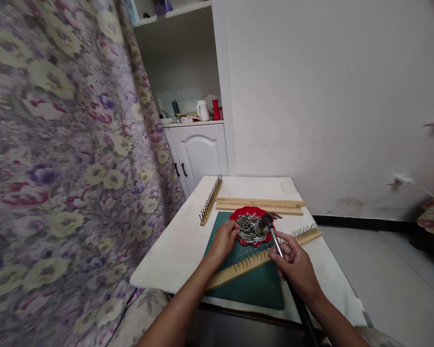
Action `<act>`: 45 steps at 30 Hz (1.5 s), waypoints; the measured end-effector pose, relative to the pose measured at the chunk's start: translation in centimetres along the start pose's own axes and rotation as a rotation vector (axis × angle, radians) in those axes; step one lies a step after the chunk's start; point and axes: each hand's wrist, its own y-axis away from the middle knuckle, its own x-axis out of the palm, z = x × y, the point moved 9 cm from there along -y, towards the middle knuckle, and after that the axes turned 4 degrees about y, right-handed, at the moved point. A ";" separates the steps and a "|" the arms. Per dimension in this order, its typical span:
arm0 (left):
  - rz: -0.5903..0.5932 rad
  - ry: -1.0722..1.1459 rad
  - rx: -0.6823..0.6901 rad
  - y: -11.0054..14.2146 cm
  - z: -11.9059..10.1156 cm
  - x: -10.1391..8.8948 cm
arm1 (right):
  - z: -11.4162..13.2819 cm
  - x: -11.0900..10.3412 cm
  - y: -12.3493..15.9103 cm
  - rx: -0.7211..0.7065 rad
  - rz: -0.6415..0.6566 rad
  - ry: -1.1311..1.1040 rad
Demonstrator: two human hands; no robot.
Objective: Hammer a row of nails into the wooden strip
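Note:
My right hand (294, 262) is closed around the shaft of a claw hammer (278, 243), its head raised over the right side of a red scalloped dish (249, 210). Shiny nails (251, 229) are heaped in that dish. At its left rim is my left hand (224, 238), fingers drawn together at the nails; what they hold, if anything, is hidden. Below the dish a wooden strip (235, 271) lies diagonally across a green mat (253, 291). Nails stand upright in a row along its middle and right part, while its left end shows bare holes.
Another wooden strip (210, 202) with upright nails lies at the table's back left. Two plain wooden strips (260, 205) lie behind the dish. The white-covered table (169, 255) stands near a wall, a white cabinet (202, 149) and a floral curtain (75, 168).

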 end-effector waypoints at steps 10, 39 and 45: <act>-0.137 0.713 -0.308 9.3 3.8 -0.5 | 0.0 0.9 1.2 -0.048 0.021 0.070; -0.192 0.331 -0.329 11.7 5.4 1.2 | -0.2 2.0 1.9 0.008 0.078 0.087; -0.181 0.296 -0.321 11.6 5.2 1.2 | -0.6 2.2 2.0 0.016 0.082 0.076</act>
